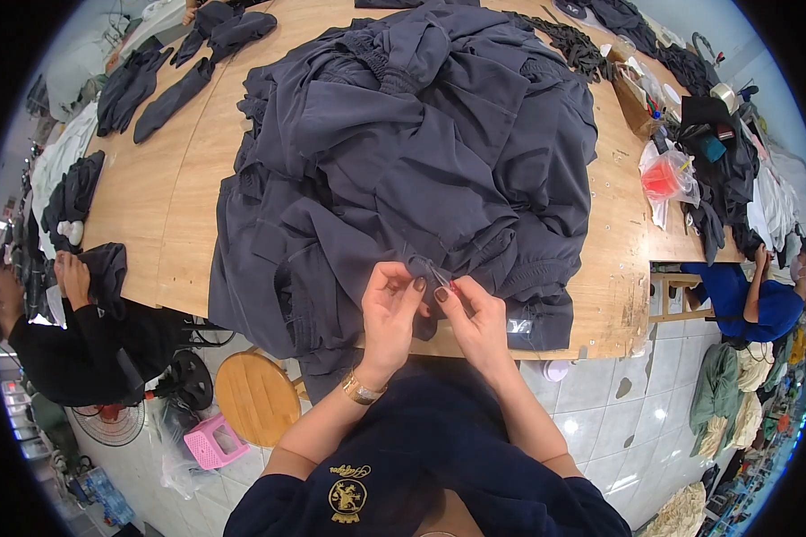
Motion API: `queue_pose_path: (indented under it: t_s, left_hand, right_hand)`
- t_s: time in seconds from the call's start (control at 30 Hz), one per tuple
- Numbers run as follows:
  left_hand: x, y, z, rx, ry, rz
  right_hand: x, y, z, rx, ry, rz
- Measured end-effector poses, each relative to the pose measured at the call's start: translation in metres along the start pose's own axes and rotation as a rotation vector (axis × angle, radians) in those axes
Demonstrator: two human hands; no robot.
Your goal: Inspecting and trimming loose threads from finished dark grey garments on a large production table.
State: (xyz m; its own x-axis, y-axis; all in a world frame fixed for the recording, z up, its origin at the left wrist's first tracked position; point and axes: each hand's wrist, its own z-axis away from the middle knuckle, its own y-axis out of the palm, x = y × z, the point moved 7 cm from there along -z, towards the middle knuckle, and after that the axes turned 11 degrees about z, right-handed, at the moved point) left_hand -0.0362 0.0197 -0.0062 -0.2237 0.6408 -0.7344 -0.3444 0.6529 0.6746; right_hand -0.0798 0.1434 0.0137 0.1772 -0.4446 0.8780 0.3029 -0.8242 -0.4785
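One broad wooden table (616,215), smooth, pale, scuffed at near right. On it, rounded heap of dark grey garments (439,170), matte, creased, ruffled at gathered bands. Left hand (388,315) at heap's near edge, thumb and finger clamped on thin cloth fold (417,266), which lies between fingertips. Right hand (478,327) just beside, fingertips together on slim metallic tool (441,276), mostly hidden.
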Motion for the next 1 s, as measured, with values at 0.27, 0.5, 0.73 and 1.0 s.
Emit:
queue_pose_path:
  t_s: [0.27, 0.5, 0.73, 1.0]
  left_hand:
    - [0.002, -0.004, -0.001, -0.040, -0.067, 0.075]
    - [0.002, -0.004, -0.001, -0.070, -0.125, 0.190]
    - [0.002, -0.003, 0.000, -0.069, -0.105, 0.132]
    - [0.002, -0.001, 0.001, -0.040, -0.080, 0.077]
  right_hand:
    - [-0.006, -0.004, 0.000, -0.055, -0.006, -0.050]
    - [0.009, -0.010, 0.008, -0.173, -0.246, 0.275]
    - [0.018, -0.012, 0.012, -0.290, -0.400, 0.495]
    - [0.023, -0.014, 0.011, -0.314, -0.418, 0.558]
